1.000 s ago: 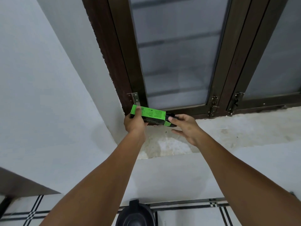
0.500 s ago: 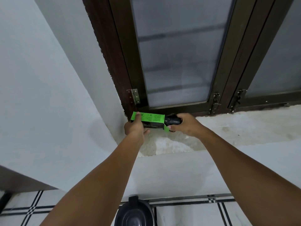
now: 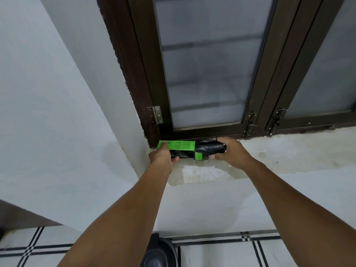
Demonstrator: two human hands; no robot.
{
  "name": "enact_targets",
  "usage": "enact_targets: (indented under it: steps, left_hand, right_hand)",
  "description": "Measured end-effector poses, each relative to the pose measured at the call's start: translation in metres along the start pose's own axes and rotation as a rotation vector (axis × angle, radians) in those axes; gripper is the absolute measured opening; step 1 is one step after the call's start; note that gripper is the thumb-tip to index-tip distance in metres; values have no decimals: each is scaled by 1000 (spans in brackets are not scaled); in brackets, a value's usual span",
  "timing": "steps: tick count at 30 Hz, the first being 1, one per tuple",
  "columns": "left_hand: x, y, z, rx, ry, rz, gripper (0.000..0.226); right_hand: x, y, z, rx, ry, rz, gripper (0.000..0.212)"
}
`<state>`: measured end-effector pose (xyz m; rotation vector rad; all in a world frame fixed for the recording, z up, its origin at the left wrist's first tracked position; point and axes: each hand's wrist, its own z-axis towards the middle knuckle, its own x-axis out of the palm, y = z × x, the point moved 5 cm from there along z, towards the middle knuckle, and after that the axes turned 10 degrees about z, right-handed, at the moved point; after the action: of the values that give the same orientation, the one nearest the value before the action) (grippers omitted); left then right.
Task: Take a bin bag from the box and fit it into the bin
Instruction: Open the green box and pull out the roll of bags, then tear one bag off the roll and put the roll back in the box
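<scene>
A bright green box with black print lies on the window sill in the corner below the window. My left hand grips its left end. A black roll of bin bags sticks out of the box's open right end, and my right hand is closed around that roll. The black bin stands on the floor at the bottom of the view, between my forearms; only part of its top shows.
A dark brown window frame with frosted panes rises right behind the box. White walls meet at the corner on the left. The floor has white tiles with black lines. A dark surface edge shows at lower left.
My right hand closed on the black roll and drew it rightward, further out of the box. My left hand kept hold of the box, now lower against the sill.
</scene>
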<state>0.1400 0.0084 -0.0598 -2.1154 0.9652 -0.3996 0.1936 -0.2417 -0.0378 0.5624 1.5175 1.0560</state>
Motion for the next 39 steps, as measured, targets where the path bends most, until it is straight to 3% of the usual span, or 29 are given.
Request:
enact_targets:
  steps: [4, 8, 11, 13, 14, 15, 17, 19, 21, 23, 25, 28, 32, 35, 39]
  left_hand:
    - [-6, 4, 8, -32, -41, -39, 41]
    - [-17, 2, 16, -7, -96, -89, 46]
    - [-9, 3, 14, -10, 1, -18, 37]
    - [-7, 7, 7, 3, -13, 200, 42]
    - [-9, 5, 6, 70, -91, 441, 51]
    - [-10, 0, 2, 177, -184, 677, 58]
    - [-7, -15, -14, 428, -289, 808, 62]
    - [6, -20, -23, 500, -104, 567, 64]
    - [22, -15, -36, 369, 202, 314, 57]
    - [28, -16, -42, 328, 327, 216, 46]
    - [24, -20, -41, 335, 350, 229, 35]
    - [24, -21, -40, 296, 395, 248, 31]
    - [30, -20, -41, 185, 442, 150, 54]
    - [33, -22, -41, 170, 544, 154, 64]
    - [25, -20, -32, 189, 551, 266, 51]
  right_hand:
    - [-14, 1, -4, 29, 19, 20, 48]
    - [-31, -12, -12, 166, -109, 385, 45]
    - [-30, -7, -13, 209, -174, 519, 42]
    - [-20, 3, -11, 197, -166, 518, 41]
    - [-13, 9, -10, 189, -161, 506, 42]
    - [-5, 16, -9, 177, -160, 484, 42]
    - [12, 30, -6, 150, -197, 465, 39]
    - [30, 44, -6, 106, -232, 473, 37]
    - [48, 55, -6, 82, -215, 490, 40]
    - [63, 62, -5, 117, -126, 521, 45]
    - [72, 66, -5, 208, -29, 638, 39]
    - [71, 69, -1, 305, -11, 832, 32]
    - [66, 72, 5, 321, -62, 790, 15]
    - [59, 70, 7, 403, -138, 979, 24]
    - [48, 66, 5, 494, -248, 1340, 33]
